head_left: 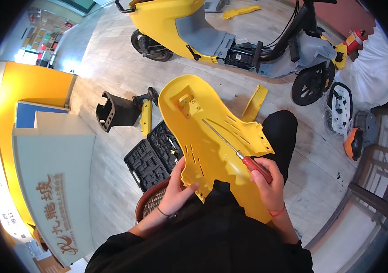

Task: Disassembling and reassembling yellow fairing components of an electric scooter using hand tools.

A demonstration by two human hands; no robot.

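Note:
A large curved yellow scooter body panel (205,136) rests across my lap with its inner side up. My left hand (178,187) grips the panel's left edge near a slotted flange, thumb on top. In my right hand (269,185) is a screwdriver (241,155) with a red handle and a long thin shaft. The shaft points up and to the left over the panel, toward a moulded bracket (188,105) at its far end. Whether the tip touches the panel, I cannot tell.
Ahead stands a partly stripped yellow electric scooter (230,41). On the floor lie an open black tool case (146,164), a black plastic box-shaped part (119,111), a power drill (146,98) and yellow trim pieces (254,103). A fire extinguisher (354,41) stands far right.

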